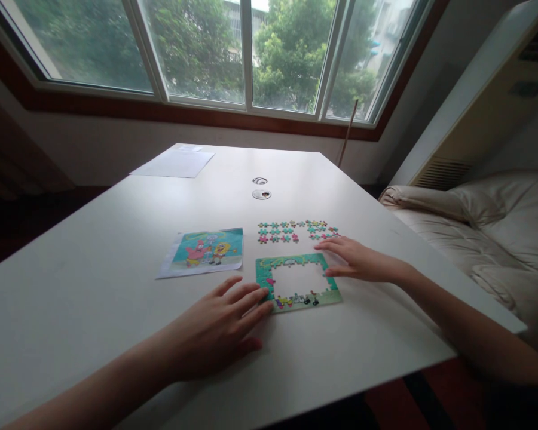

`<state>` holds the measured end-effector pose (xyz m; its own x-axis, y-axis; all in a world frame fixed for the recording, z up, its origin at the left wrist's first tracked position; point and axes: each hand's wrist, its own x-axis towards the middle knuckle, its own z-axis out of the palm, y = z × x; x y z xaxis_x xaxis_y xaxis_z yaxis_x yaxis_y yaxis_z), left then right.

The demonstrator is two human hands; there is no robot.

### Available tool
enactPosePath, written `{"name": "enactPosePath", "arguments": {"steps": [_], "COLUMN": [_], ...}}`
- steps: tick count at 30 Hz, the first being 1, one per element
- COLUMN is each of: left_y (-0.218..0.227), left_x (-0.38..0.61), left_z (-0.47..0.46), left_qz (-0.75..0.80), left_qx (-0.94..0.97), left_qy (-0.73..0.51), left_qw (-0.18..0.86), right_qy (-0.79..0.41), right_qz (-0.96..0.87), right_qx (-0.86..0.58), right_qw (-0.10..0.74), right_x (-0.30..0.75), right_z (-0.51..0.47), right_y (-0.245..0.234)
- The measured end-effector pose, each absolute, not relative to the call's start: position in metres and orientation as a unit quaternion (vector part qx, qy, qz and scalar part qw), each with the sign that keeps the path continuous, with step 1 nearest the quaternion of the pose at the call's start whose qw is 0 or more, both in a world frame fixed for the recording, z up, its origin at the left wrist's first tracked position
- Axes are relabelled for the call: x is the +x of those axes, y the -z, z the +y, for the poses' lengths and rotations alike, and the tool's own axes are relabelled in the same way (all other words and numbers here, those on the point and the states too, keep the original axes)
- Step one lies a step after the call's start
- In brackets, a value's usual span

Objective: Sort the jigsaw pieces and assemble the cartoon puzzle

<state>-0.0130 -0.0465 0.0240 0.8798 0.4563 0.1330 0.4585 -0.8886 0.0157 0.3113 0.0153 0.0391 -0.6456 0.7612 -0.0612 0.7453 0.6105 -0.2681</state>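
Observation:
A jigsaw puzzle (333,297) lies flat on the white table, its border joined into a rectangle around a bare white middle. My left hand (231,319) rests at its lower left corner, fingers spread, with fingertips on the edge. Above the puzzle's right side is my right hand (356,260), fingers stretched apart and near the loose pieces. Those loose puzzle pieces (275,232) lie in rows just beyond the border, mostly green and pink. To the left is a printed picture sheet (206,251) with cartoon figures.
The white table (94,251) reaches toward a window. Two round discs (261,194) lie beyond the pieces. White paper (174,162) sits at the far left corner. A cushioned sofa (470,221) stands to the right, and a thin stick (348,132) leans by the wall.

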Motion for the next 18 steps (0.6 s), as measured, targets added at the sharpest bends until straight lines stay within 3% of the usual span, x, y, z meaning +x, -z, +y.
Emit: {"name": "enactPosePath", "arguments": {"steps": [7, 18], "left_y": [-0.023, -0.023], "left_x": [-0.013, -0.013], "left_z": [-0.047, -0.049], "left_qz": [-0.237, -0.233], "left_qx": [-0.970, -0.971], "left_qy": [0.057, 0.054], "left_qw": [0.008, 0.008], "right_qy": [-0.022, -0.017], "right_qz": [-0.897, -0.853], "right_qx": [-0.435, -0.518], "right_qw": [0.073, 0.053], "right_x": [0.274, 0.242], "right_z": [0.047, 0.063], "right_y": [-0.037, -0.033]}}
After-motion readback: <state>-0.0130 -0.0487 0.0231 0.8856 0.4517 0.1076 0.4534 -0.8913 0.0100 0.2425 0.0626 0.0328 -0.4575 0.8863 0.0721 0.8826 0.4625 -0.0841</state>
